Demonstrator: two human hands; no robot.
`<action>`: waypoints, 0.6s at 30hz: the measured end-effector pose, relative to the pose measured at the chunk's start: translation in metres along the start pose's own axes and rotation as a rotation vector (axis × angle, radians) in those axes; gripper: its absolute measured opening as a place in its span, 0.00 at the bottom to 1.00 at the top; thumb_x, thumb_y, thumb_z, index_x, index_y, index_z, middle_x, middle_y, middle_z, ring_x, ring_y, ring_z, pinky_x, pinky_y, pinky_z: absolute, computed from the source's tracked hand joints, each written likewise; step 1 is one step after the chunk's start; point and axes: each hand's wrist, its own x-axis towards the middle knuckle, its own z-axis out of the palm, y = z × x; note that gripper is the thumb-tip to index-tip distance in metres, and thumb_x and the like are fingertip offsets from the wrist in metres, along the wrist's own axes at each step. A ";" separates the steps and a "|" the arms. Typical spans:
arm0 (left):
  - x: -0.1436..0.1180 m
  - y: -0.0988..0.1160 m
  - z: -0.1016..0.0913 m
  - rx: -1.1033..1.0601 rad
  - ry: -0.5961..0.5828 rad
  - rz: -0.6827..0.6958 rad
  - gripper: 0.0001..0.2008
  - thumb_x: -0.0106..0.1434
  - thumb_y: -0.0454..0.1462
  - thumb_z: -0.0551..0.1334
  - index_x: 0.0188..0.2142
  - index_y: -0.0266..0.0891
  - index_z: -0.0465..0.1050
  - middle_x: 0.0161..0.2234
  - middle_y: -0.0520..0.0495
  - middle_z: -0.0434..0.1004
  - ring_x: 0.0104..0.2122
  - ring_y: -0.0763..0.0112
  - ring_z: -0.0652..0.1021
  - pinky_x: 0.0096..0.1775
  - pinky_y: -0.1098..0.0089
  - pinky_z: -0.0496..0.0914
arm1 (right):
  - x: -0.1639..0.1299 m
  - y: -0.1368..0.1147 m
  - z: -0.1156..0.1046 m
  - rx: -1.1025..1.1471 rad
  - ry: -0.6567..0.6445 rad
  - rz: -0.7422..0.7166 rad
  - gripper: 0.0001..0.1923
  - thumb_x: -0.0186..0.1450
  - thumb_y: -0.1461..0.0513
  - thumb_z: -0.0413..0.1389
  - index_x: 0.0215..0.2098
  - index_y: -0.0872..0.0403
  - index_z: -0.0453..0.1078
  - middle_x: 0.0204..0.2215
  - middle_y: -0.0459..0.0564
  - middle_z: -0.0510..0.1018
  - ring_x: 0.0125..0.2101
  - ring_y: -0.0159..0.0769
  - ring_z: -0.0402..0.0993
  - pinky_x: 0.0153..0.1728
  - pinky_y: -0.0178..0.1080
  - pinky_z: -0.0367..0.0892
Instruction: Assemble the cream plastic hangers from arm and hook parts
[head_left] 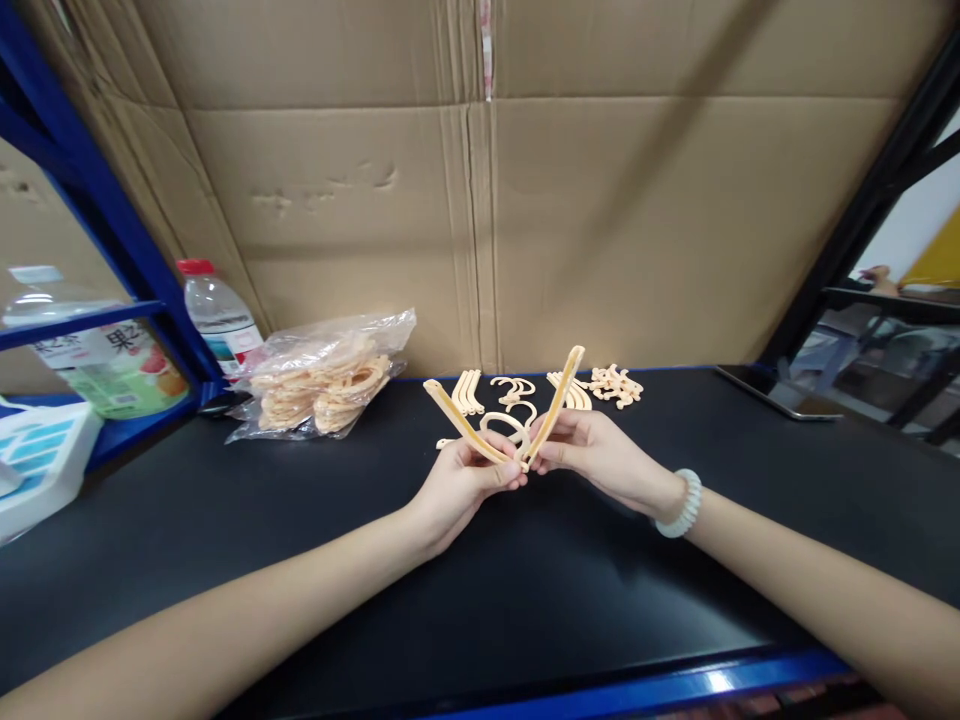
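Note:
Two curved beige plastic hanger arms meet in a V in front of me, their lower ends together between my fingertips. My left hand (461, 490) pinches the left hanger arm (459, 422) near the meeting point. On the other side, my right hand (600, 455) has its fingers closed on the right hanger arm (556, 402). Fingers partly hide the joint, so I cannot tell whether the arms are locked together. Just behind lies a curved hook-like piece (504, 420), partly covered by the hands.
Further back on the black table (480, 610) are stacked curved arms (468, 392), several hooks (514, 386), more arms (577, 396) and small beige pieces (616, 384). A clear bag of beige parts (322, 385) and bottles stand left. A phone-like slab (776, 392) lies right. Cardboard (675, 230) walls the back.

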 end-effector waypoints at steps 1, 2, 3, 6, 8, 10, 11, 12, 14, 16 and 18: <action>0.000 0.001 0.000 0.003 -0.013 0.007 0.10 0.47 0.32 0.73 0.26 0.34 0.74 0.25 0.50 0.76 0.27 0.75 0.76 0.34 0.75 0.69 | 0.000 -0.001 0.000 -0.008 -0.014 0.000 0.10 0.57 0.60 0.64 0.36 0.55 0.72 0.33 0.48 0.77 0.32 0.32 0.75 0.38 0.38 0.71; -0.001 0.001 0.001 0.005 -0.024 0.014 0.09 0.47 0.32 0.73 0.26 0.34 0.74 0.25 0.50 0.76 0.27 0.75 0.75 0.33 0.75 0.69 | -0.001 -0.002 0.001 -0.023 -0.027 -0.003 0.10 0.57 0.61 0.64 0.36 0.55 0.72 0.33 0.48 0.78 0.32 0.32 0.75 0.38 0.38 0.72; -0.001 0.001 0.001 0.008 -0.035 0.018 0.09 0.47 0.32 0.73 0.25 0.34 0.74 0.24 0.51 0.76 0.27 0.76 0.75 0.33 0.75 0.69 | -0.002 -0.003 0.001 -0.041 -0.041 -0.008 0.09 0.57 0.61 0.64 0.36 0.55 0.72 0.33 0.48 0.78 0.32 0.32 0.75 0.39 0.38 0.72; -0.002 0.001 0.002 0.013 -0.052 0.023 0.08 0.47 0.31 0.72 0.25 0.33 0.74 0.24 0.50 0.76 0.26 0.76 0.75 0.32 0.75 0.68 | -0.003 -0.005 0.003 -0.091 -0.070 -0.033 0.07 0.58 0.61 0.63 0.35 0.55 0.74 0.31 0.46 0.78 0.32 0.33 0.76 0.39 0.38 0.72; -0.002 0.001 0.003 0.020 -0.039 0.032 0.08 0.47 0.31 0.72 0.25 0.34 0.74 0.24 0.50 0.76 0.26 0.75 0.75 0.32 0.75 0.69 | -0.003 -0.006 0.004 -0.121 -0.061 -0.052 0.07 0.57 0.61 0.63 0.33 0.54 0.74 0.30 0.46 0.79 0.32 0.34 0.77 0.39 0.39 0.73; -0.003 0.000 0.004 0.026 0.001 0.046 0.08 0.46 0.30 0.71 0.24 0.34 0.73 0.23 0.51 0.76 0.26 0.74 0.75 0.32 0.74 0.69 | -0.004 -0.006 0.006 -0.152 -0.024 -0.066 0.08 0.56 0.60 0.64 0.33 0.55 0.74 0.30 0.47 0.79 0.33 0.35 0.77 0.40 0.41 0.74; -0.004 0.000 0.004 0.029 0.024 0.053 0.08 0.45 0.29 0.71 0.24 0.35 0.73 0.23 0.51 0.76 0.26 0.74 0.75 0.32 0.73 0.69 | -0.004 -0.006 0.007 -0.167 -0.001 -0.073 0.09 0.56 0.59 0.65 0.33 0.55 0.74 0.30 0.47 0.80 0.33 0.36 0.78 0.41 0.42 0.74; -0.004 0.000 0.005 0.034 0.047 0.059 0.08 0.45 0.29 0.71 0.24 0.35 0.72 0.23 0.51 0.75 0.25 0.74 0.75 0.32 0.73 0.69 | -0.005 -0.006 0.008 -0.178 0.019 -0.079 0.10 0.55 0.59 0.65 0.33 0.55 0.74 0.30 0.48 0.80 0.33 0.37 0.78 0.43 0.44 0.73; -0.005 -0.002 0.007 0.046 0.083 0.071 0.08 0.44 0.28 0.70 0.23 0.35 0.72 0.22 0.52 0.74 0.25 0.73 0.75 0.32 0.72 0.69 | -0.007 -0.005 0.010 -0.192 0.043 -0.087 0.10 0.55 0.58 0.65 0.33 0.54 0.73 0.31 0.49 0.80 0.34 0.38 0.78 0.45 0.46 0.73; -0.005 -0.004 0.008 0.052 0.116 0.078 0.08 0.44 0.28 0.69 0.23 0.34 0.72 0.21 0.52 0.74 0.24 0.73 0.75 0.32 0.72 0.69 | -0.009 -0.004 0.012 -0.192 0.051 -0.094 0.09 0.56 0.58 0.64 0.33 0.54 0.73 0.32 0.49 0.80 0.35 0.39 0.78 0.46 0.47 0.72; -0.006 -0.006 0.008 0.046 0.152 0.083 0.08 0.43 0.28 0.69 0.23 0.34 0.72 0.21 0.52 0.74 0.24 0.74 0.75 0.32 0.72 0.69 | -0.010 -0.003 0.015 -0.195 0.060 -0.110 0.08 0.57 0.59 0.63 0.33 0.53 0.72 0.32 0.49 0.80 0.36 0.40 0.78 0.46 0.47 0.72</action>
